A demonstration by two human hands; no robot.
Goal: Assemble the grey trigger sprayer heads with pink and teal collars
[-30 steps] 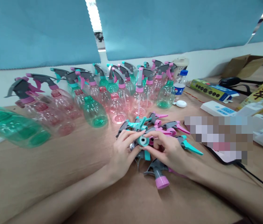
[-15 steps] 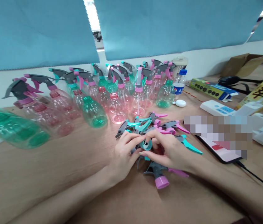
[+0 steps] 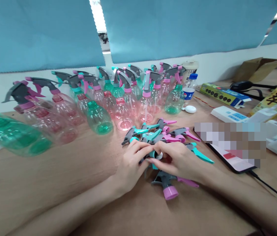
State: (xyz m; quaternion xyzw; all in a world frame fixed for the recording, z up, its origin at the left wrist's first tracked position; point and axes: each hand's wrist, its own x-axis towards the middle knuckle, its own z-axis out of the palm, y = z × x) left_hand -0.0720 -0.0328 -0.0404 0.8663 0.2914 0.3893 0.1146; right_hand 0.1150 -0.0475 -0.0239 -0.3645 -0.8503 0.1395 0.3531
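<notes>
On my head-camera feed, watched from a distance, the left hand (image 3: 130,165) and the right hand (image 3: 177,160) come together above a heap of trigger spray heads (image 3: 163,137) on a tan tabletop (image 3: 54,177). The fingertips (image 3: 143,149) of both hands press in around a small round part (image 3: 159,156), pinching it between them. I can see only a sliver of its white rim, so I cannot make out its full shape. The heap lies under and just ahead of both hands, its grey heads mixed with pink and teal triggers. A grey spray head with a pink cap (image 3: 170,192) lies just below the right hand, and a teal trigger (image 3: 201,155) points away just beside that hand's outer edge. Ahead of the hands, a clear bottle with a pink base (image 3: 125,123) and a green-tinted bottle (image 3: 99,119) lie at the front of a crowd of empty spray bottles. To the right of the right hand, I see a phone (image 3: 229,164), partly pixelated, with a black cable (image 3: 268,186) running from it.
</notes>
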